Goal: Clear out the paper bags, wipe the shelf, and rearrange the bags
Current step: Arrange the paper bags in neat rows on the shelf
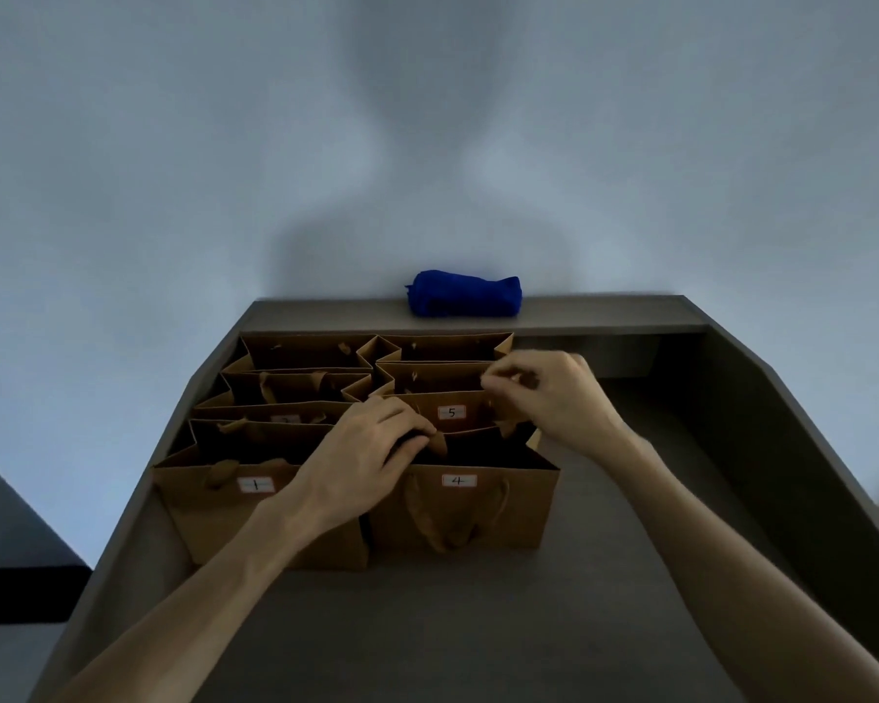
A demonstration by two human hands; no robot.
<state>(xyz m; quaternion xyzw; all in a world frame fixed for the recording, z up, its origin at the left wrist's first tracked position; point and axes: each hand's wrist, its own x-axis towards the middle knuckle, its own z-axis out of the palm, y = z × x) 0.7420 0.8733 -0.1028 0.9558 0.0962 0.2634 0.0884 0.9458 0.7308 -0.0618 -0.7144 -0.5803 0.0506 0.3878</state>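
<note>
Several brown paper bags stand in two rows on the left half of a grey shelf (478,626). The front ones carry white labels: bag 1 (214,520) at the front left, bag 4 (478,509) at the front right, bag 5 (452,418) behind bag 4. My left hand (361,459) reaches over the rim of bag 4 and pinches a brown handle at its back edge. My right hand (554,393) pinches the top right edge of bag 5. A folded blue cloth (465,293) lies on the raised ledge behind the bags.
The shelf has a raised grey wall (782,423) along its right side and a back ledge (605,317) against a pale wall. The right half of the shelf surface is bare. A dark block (16,575) sits low at the left, outside the shelf.
</note>
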